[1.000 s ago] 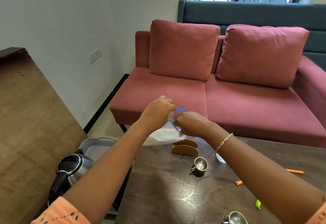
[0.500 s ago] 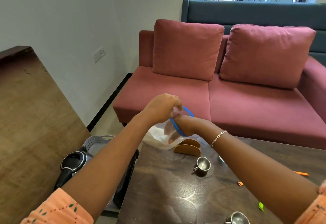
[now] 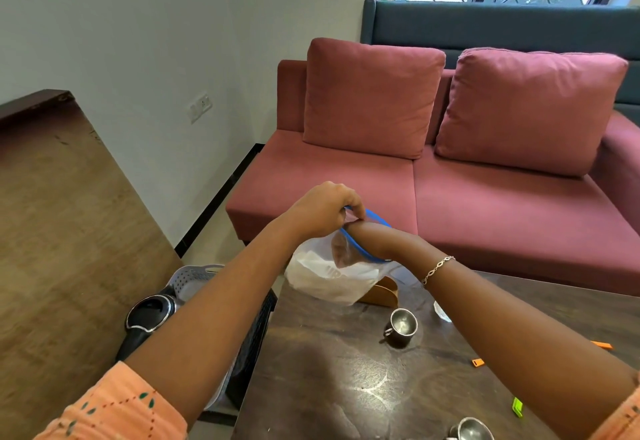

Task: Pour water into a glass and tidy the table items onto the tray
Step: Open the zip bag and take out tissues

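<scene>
My left hand (image 3: 322, 211) pinches the blue zip rim (image 3: 362, 253) of a clear plastic bag (image 3: 329, 283) held over the far left corner of the dark table (image 3: 329, 387). My right hand (image 3: 358, 242) is pushed into the bag's mouth up to the wrist, and the plastic blurs its fingers. White paper lies in the bag's bottom. A wooden napkin holder (image 3: 381, 296) stands just behind the bag. One steel cup (image 3: 401, 325) sits near it, another (image 3: 471, 431) at the front edge. A grey perforated tray (image 3: 194, 277) with a black kettle (image 3: 149, 318) is low at the left.
Small orange clips (image 3: 478, 362) and a green one (image 3: 517, 406) lie on the table's right side. A clear item (image 3: 441, 311) shows beside my right forearm. A red sofa (image 3: 450, 197) stands beyond the table, a wooden panel (image 3: 69, 231) at left.
The bag's mouth has been pulled open, and my right hand has gone from gripping the rim to deep inside the bag. My left hand keeps hold of the rim.
</scene>
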`<state>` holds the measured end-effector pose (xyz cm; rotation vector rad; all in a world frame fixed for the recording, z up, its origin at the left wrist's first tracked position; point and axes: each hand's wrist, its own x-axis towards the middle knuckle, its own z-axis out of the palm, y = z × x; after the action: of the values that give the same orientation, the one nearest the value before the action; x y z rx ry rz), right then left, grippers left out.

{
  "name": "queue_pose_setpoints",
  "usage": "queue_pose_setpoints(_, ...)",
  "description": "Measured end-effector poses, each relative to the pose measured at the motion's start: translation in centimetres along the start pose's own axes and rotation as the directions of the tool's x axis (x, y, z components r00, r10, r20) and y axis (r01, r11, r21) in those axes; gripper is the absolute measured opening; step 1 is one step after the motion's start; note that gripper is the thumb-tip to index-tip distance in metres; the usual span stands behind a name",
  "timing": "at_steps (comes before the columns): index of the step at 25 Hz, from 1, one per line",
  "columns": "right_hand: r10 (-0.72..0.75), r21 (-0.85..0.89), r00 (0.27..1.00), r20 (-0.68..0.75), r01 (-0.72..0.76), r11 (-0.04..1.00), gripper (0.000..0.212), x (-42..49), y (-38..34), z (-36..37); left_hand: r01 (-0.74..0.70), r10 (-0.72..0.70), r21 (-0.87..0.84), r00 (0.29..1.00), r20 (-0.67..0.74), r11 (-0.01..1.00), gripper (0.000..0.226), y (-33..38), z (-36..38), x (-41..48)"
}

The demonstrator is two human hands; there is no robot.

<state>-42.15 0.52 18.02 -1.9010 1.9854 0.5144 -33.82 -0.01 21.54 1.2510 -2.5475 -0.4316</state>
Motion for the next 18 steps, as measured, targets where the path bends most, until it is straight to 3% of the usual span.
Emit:
queue_pose_setpoints(1,0.114,0.005,0.993,-0.027,-0.114,0.993,0.015,0.7,-0.4,0.3,0.002,-0.002,-0.002,1.0,0.004,1.0,0.042,0.0,0.0,0.0)
queue_pose_setpoints(2,0.127,-0.005,0.991,-0.037,-0.127,0.992,0.01,1.4,-0.5,0.1,0.001,-0.001,-0.004,1.0,0.005,1.0,0.041,0.1,0.0,0.1)
queue_pose_setpoints(4,0.08,-0.094,0.996,-0.033,-0.083,0.992,0.013,1.7,0.7,0.4,0.001,-0.001,0.002,1.0,0.004,1.0,0.038,0.3,0.0,0.2)
queue_pose_setpoints(6,0.019,-0.056,0.997,0.072,-0.015,0.998,0.012,1.5,0.4,1.4,0.018,-0.018,0.007,1.0,0.007,1.0,0.039,0.3,0.2,0.3)
queue_pose_setpoints(9,0.014,-0.174,1.0,0.011,-0.012,0.985,0.023,0.5,-0.3,-0.3,0.034,-0.034,0.008,0.999,0.008,0.999,0.039,0.0,0.5,0.4)
queue_pose_setpoints(10,-0.058,-0.102,0.997,0.043,0.062,0.993,0.026,0.1,0.6,-1.1,0.032,-0.032,0.008,0.999,0.005,0.999,0.039,-0.1,0.6,0.4)
queue_pose_setpoints(11,-0.238,-0.006,0.971,0.002,0.238,0.971,0.029,0.2,3.9,-0.5,0.027,-0.027,0.003,1.0,-0.002,1.0,0.039,-0.1,0.7,0.3)
queue_pose_setpoints(12,-0.296,0.035,0.943,-0.153,0.304,0.952,0.034,0.0,5.5,0.5,0.021,-0.021,-0.006,1.0,-0.01,1.0,0.038,-0.1,0.7,0.3)
queue_pose_setpoints(13,-0.352,0.277,0.925,-0.143,0.379,0.883,0.038,-1.8,3.3,-0.2,0.015,-0.015,-0.016,1.0,-0.017,1.0,0.038,-0.1,0.7,0.3)
queue_pose_setpoints(14,-0.428,0.34,0.904,-0.014,0.407,0.848,0.041,-2.8,3.6,-0.7,0.012,-0.013,-0.025,1.0,-0.022,1.0,0.037,-0.1,0.8,0.3)
queue_pose_setpoints(16,-0.455,0.218,0.885,0.097,0.428,0.877,0.05,-1.9,3.8,-0.1,0.015,-0.016,-0.038,0.999,-0.028,0.999,0.036,0.0,0.8,0.3)
queue_pose_setpoints(18,-0.438,0.228,0.889,0.134,0.403,0.886,0.054,-1.5,2.9,0.0,0.014,-0.016,-0.05,0.999,-0.028,0.999,0.037,0.0,0.8,0.2)
